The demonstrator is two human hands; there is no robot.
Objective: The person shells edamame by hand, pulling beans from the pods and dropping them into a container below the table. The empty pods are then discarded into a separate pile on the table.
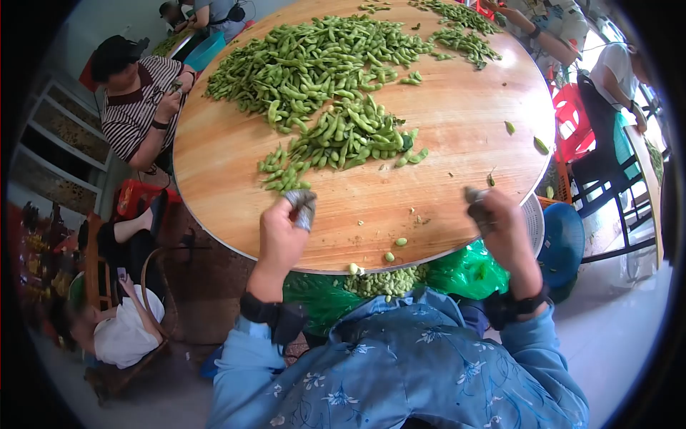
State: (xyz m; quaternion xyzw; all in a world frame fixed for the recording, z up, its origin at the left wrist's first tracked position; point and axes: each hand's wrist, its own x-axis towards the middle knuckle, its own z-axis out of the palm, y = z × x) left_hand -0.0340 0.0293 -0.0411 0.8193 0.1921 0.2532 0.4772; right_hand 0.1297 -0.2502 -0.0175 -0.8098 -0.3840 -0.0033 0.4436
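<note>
My left hand (282,232) is closed over the near left of the round table, its thumb wrapped in grey tape. It is just below a few green soybean pods (282,176) at the tip of a small heap; what it pinches, if anything, is hidden. Over the table's right front edge, my right hand (500,225) is curled and slightly blurred, also with grey wrapping. I cannot make out anything in its fingers. Between the hands, loose shelled beans (395,249) lie near the edge. Below, more shelled beans (386,281) fill a green plastic bag (468,272) at my lap.
A large pile of pods (314,64) covers the back of the wooden table (457,121). A blue basket (562,239) stands at right, near a red chair (572,121). One person (139,100) works at the left; another (128,329) sits lower left with a phone.
</note>
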